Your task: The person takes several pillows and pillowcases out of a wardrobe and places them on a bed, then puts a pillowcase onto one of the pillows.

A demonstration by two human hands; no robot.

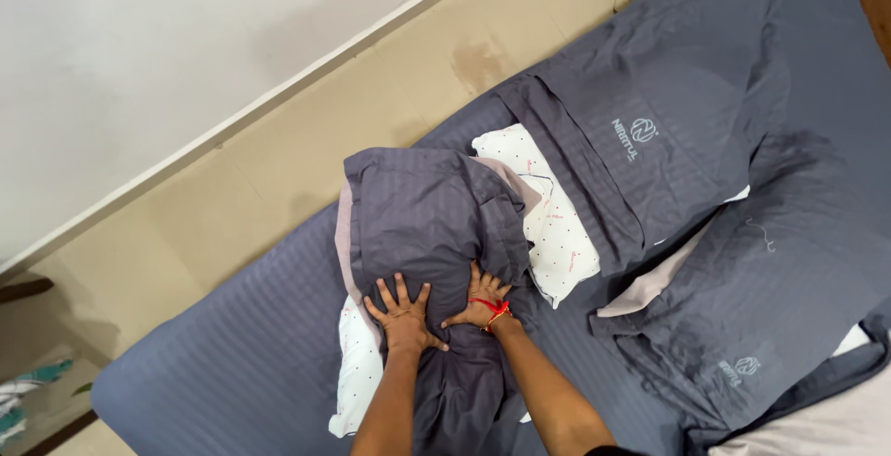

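We observe both hands pressed flat, fingers spread, on a grey striped pillowcase [429,224] near the lower centre of the frame. The left hand [403,313] lies palm down on the cloth, grasping nothing. The right hand [483,300], with a red thread [492,308] at the wrist, sits just beside it, likewise flat and released. The pillowcase is bunched over a white dotted pillow [357,372], whose lower end shows at the left of the forearms. A second white dotted pillow [552,224] lies touching the bundle on its right side. We note two more grey-cased pillows: one in the upper right [668,113], one at the right edge [770,289]. All rest on a bed with a grey striped sheet [232,363]. A beige headboard [278,159] runs diagonally across the upper left, against a white wall [139,38].
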